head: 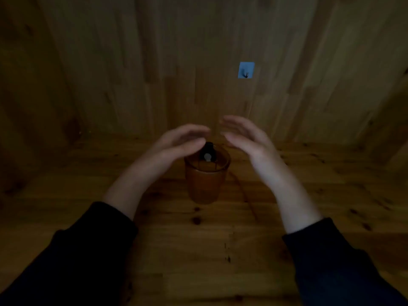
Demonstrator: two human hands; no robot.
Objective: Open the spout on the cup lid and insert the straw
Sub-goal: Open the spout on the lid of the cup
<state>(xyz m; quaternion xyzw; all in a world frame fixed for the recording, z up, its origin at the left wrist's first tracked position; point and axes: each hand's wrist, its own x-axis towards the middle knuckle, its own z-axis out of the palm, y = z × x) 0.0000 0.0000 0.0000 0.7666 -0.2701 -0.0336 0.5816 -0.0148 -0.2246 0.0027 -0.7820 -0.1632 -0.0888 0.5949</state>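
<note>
A clear cup [206, 184] stands upright on the wooden table, in the middle of the view. Its lid carries a black spout flap [208, 152] that stands raised at the far side. A thin dark straw [245, 193] lies on the table just right of the cup, running toward me. My left hand [178, 142] hovers over the cup's left rim, fingers spread and empty. My right hand [245, 138] is blurred, up and right of the cup, fingers apart, holding nothing. The scene is dim.
A wooden wall rises right behind the cup, with a blue square hook [246, 70] stuck on it above and right. The wooden table [198, 250] stretches toward me between my dark sleeves.
</note>
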